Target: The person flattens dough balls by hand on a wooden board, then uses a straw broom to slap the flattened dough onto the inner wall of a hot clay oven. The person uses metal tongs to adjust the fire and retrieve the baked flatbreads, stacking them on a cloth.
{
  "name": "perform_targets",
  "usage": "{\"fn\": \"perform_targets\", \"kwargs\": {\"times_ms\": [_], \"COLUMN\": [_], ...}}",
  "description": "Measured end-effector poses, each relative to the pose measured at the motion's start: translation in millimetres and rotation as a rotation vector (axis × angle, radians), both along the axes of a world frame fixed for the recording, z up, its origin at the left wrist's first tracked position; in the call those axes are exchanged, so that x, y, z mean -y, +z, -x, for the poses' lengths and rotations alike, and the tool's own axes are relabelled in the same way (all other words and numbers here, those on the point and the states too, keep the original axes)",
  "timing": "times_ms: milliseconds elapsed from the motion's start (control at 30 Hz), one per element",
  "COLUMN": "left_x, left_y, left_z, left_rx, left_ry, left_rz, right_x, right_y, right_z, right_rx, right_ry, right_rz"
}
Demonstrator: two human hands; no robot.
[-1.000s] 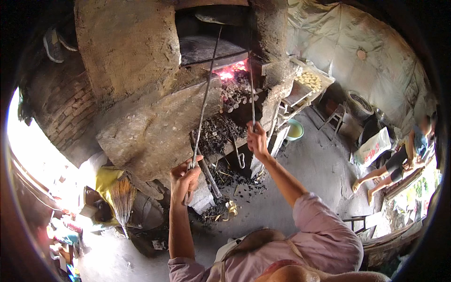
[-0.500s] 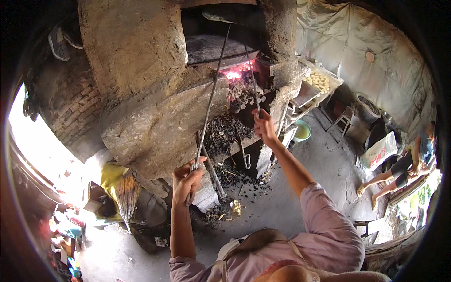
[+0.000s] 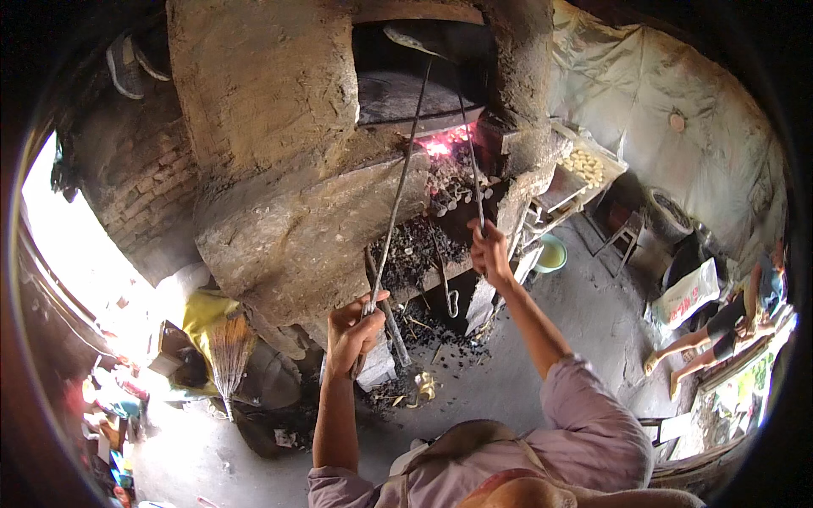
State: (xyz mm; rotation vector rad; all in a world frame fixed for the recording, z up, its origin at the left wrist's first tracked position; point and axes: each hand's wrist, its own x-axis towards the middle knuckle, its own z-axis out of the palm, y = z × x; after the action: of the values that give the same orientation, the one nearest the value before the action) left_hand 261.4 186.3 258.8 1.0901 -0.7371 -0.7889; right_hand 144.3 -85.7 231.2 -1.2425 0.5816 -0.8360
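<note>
At the mouth of the clay forge (image 3: 279, 144), hearth glowing at twelve o'clock. Since a second ago both rods have swung more upright and reach deeper toward the embers (image 3: 440, 146); the work at the fire looks under way, not finishing. Left hand (image 3: 354, 332): fingers wrapped tight round the long iron rod (image 3: 398, 203), which runs up toward one o'clock into the opening. Right hand (image 3: 489, 252), at two o'clock from the left: fingers pinched closed on the thinner rod (image 3: 471, 161), tip near the glow. A straw broom (image 3: 227, 356) leans at nine o'clock.
</note>
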Motion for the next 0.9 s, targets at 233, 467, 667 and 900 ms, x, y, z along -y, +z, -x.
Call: {"fn": "perform_targets", "kwargs": {"times_ms": [233,467,667,900], "left_x": [-1.0,-8.4,-77.0,-211.9], "left_y": [2.1,-17.1,-51.5,-78.0], "left_z": [2.7,4.4,36.0,81.9], "left_rx": [0.009,-0.148,0.026,0.213], "left_ry": [0.003,-0.071,0.097,0.19], "left_rz": [-0.013,0.134,0.036,-0.252], "right_x": [11.1,-32.9,-121.9,-221.2], "right_y": [22.0,-4.3,-8.8,-57.8], "right_z": [-8.8,49.1,107.7,172.0], "right_rx": [0.039,-0.071,-0.134,0.014], "right_ry": [0.062,0.022,0.008,0.048], "right_rz": [0.098,0.09,0.186,-0.01]}}
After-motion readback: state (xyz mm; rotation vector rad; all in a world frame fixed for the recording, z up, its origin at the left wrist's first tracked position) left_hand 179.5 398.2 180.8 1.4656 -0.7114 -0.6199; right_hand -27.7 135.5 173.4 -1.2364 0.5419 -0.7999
